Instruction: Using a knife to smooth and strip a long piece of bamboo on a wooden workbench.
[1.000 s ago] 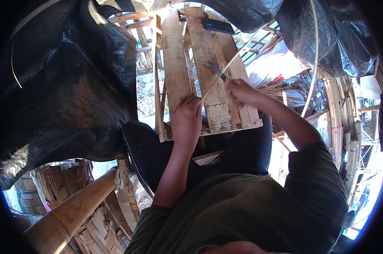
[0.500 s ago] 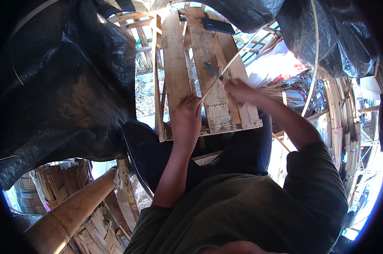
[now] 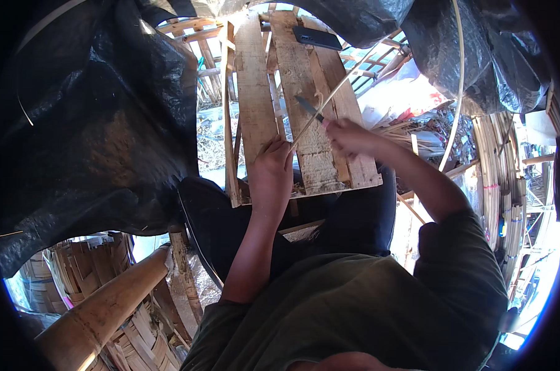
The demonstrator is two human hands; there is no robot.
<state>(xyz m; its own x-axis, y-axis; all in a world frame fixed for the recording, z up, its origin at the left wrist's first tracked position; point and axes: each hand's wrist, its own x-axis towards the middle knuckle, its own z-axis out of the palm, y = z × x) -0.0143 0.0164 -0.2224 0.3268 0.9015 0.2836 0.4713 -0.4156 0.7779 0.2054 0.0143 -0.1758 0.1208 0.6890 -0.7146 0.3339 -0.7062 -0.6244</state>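
A long, thin, pale strip (image 3: pixel 339 85), apparently bamboo, runs slantwise over a slatted wooden bench top (image 3: pixel 253 86). My left hand (image 3: pixel 271 162) is closed around the strip's near end, resting on the boards. In my right hand (image 3: pixel 352 137) is a knife (image 3: pixel 308 107), gripped by its handle, the blade pointing up and to the left. The blade meets the strip or lies just against it; which of the two I cannot tell. A small curled shaving (image 3: pixel 319 99) shows beside the blade.
A dark phone (image 3: pixel 317 38) lies at the bench's far end. Black plastic sheeting (image 3: pixel 100 123) hangs at the left and overhead. Bundled bamboo strips (image 3: pixel 493 167) stand at the right. A thick bamboo pole (image 3: pixel 100 309) slants across the lower left.
The knife and my right hand have shifted slightly to the left and toward me along the strip. A curled shaving now shows more clearly by the blade. My left hand keeps its place.
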